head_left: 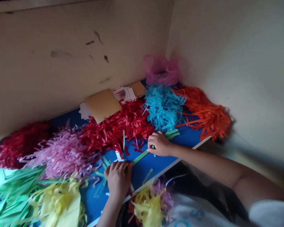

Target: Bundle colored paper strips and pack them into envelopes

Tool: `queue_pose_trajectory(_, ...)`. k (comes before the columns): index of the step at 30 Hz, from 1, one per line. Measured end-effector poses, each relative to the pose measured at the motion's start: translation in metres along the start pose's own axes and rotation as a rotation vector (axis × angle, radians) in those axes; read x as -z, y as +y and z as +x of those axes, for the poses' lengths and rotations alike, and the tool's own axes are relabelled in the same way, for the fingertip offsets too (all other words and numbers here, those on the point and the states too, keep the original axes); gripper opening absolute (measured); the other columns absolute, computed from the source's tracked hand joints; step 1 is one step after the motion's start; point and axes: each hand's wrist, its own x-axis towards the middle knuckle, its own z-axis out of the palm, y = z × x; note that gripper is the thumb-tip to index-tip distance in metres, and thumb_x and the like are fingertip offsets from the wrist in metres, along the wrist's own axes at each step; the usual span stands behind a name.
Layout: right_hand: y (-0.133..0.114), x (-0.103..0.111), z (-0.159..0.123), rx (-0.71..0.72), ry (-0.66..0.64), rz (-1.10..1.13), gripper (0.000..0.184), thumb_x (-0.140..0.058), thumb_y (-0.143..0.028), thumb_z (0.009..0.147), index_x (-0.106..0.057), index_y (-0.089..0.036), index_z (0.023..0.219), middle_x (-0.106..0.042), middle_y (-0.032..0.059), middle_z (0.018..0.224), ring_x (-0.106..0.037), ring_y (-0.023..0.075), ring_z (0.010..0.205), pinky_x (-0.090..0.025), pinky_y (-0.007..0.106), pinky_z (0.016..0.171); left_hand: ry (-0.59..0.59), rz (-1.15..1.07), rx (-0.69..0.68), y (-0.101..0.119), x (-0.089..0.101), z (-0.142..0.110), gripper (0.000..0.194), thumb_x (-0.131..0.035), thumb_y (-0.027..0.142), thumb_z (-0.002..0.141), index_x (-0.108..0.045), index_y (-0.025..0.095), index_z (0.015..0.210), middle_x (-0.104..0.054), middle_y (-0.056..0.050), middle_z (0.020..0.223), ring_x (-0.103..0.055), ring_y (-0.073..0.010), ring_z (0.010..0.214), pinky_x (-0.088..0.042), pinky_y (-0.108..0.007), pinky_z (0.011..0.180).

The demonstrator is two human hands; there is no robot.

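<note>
A narrow green paper strip (140, 157) runs between my two hands, low over the blue tabletop. My left hand (118, 178) is closed on its near left end, knuckles up. My right hand (160, 144) is curled round the other end, and green strip ends (172, 134) stick out past it. More thin green strips (106, 161) lie just left of my left hand. Between the hands and the red paper pile are a small white object (119, 155), partly hidden, and a thin pale strip (123, 140).
Shredded paper lies in heaps: red (123, 123), lilac (63, 151), green (16, 195), yellow (59, 201), light blue (164, 105) and orange (203, 110). Brown card (103, 105) and a pink bag (161, 71) are by the wall. A yellow bunch (148, 205) hangs near my lap.
</note>
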Motion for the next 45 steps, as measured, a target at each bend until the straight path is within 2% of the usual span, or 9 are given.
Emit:
queue_pose_trajectory(7,-0.009,0.007,0.002,-0.033,-0.013,-0.06,0.013,-0.073,-0.029,0.079,-0.066,-0.019,0.076,-0.068,0.002,0.084,-0.054,0.0204,0.087,-0.029,0.036,0.079,-0.086,0.178,-0.028,0.005,0.007,0.008,0.026,-0.056,0.036,0.092,-0.069,0.023,0.075,-0.072,-0.003,0.074,-0.064,-0.0251,0.086,-0.032,-0.045,0.089)
queue_pose_trajectory(11,-0.01,0.011,-0.003,0.273,0.061,-0.193,0.011,-0.064,-0.025,0.088,-0.068,-0.021,0.078,-0.07,0.0026,0.098,-0.05,0.0238,0.104,-0.026,0.045,0.094,0.029,0.205,-0.245,0.005,0.011,0.005,0.016,-0.059,0.02,0.09,-0.073,0.028,0.092,-0.075,-0.001,0.089,-0.063,-0.025,0.092,-0.031,-0.044,0.092)
queue_pose_trajectory(13,-0.009,0.01,-0.005,0.461,0.119,-0.269,0.017,-0.06,-0.024,0.092,-0.068,-0.022,0.077,-0.07,0.0008,0.091,-0.05,0.0232,0.104,-0.021,0.05,0.102,0.071,0.19,-0.353,0.007,0.012,0.003,0.027,-0.058,0.012,0.088,-0.073,0.033,0.097,-0.076,0.001,0.094,-0.063,-0.0256,0.093,-0.031,-0.045,0.091)
queue_pose_trajectory(16,-0.007,0.004,-0.003,0.552,0.18,-0.353,0.024,-0.053,-0.018,0.094,-0.068,-0.021,0.075,-0.069,-0.0002,0.08,-0.052,0.0207,0.096,-0.017,0.051,0.107,0.088,0.151,-0.391,0.011,0.013,0.002,0.025,-0.057,0.012,0.088,-0.072,0.03,0.098,-0.076,0.001,0.095,-0.063,-0.0262,0.094,-0.031,-0.046,0.092)
queue_pose_trajectory(23,-0.008,0.007,0.004,0.421,0.017,-0.271,0.016,-0.06,-0.027,0.091,-0.068,-0.02,0.079,-0.068,0.0023,0.082,-0.053,0.0199,0.089,-0.028,0.044,0.097,0.159,0.117,-0.358,0.015,0.008,0.011,0.015,-0.059,0.019,0.09,-0.071,0.024,0.082,-0.076,0.0,0.085,-0.064,-0.0242,0.09,-0.032,-0.044,0.092)
queue_pose_trajectory(29,-0.025,-0.005,-0.004,0.416,0.137,-0.291,0.011,-0.057,-0.024,0.093,-0.067,-0.019,0.091,-0.069,0.004,0.1,-0.05,0.0218,0.099,-0.024,0.046,0.1,0.179,0.107,-0.356,0.014,0.004,0.012,0.017,-0.057,0.018,0.089,-0.071,0.022,0.08,-0.075,-0.001,0.082,-0.064,-0.0227,0.088,-0.032,-0.042,0.092)
queue_pose_trajectory(33,-0.015,-0.016,-0.009,0.306,0.084,-0.206,0.022,-0.053,-0.024,0.097,-0.067,-0.02,0.079,-0.069,0.0009,0.088,-0.051,0.0187,0.091,-0.026,0.04,0.089,0.122,0.09,-0.346,0.004,0.003,0.006,0.018,-0.056,0.018,0.091,-0.072,0.024,0.085,-0.075,-0.001,0.085,-0.063,-0.0236,0.091,-0.032,-0.043,0.092)
queue_pose_trajectory(37,-0.001,-0.009,-0.01,0.204,-0.013,-0.142,0.019,-0.059,-0.031,0.094,-0.068,-0.021,0.08,-0.068,0.0018,0.089,-0.052,0.0181,0.088,-0.027,0.036,0.082,0.041,0.007,-0.217,-0.007,0.0,0.0,0.017,-0.056,0.026,0.093,-0.071,0.025,0.086,-0.074,-0.001,0.087,-0.062,-0.0233,0.088,-0.036,-0.04,0.086)
queue_pose_trajectory(45,-0.022,0.004,0.013,0.062,-0.104,-0.164,0.014,-0.06,-0.02,0.084,-0.066,-0.016,0.072,-0.067,0.0066,0.082,-0.055,0.0201,0.081,-0.027,0.036,0.076,-0.08,0.081,-0.083,0.007,0.005,0.017,0.018,-0.057,0.026,0.088,-0.066,0.022,0.073,-0.068,-0.004,0.074,-0.061,-0.0277,0.084,-0.035,-0.046,0.085)
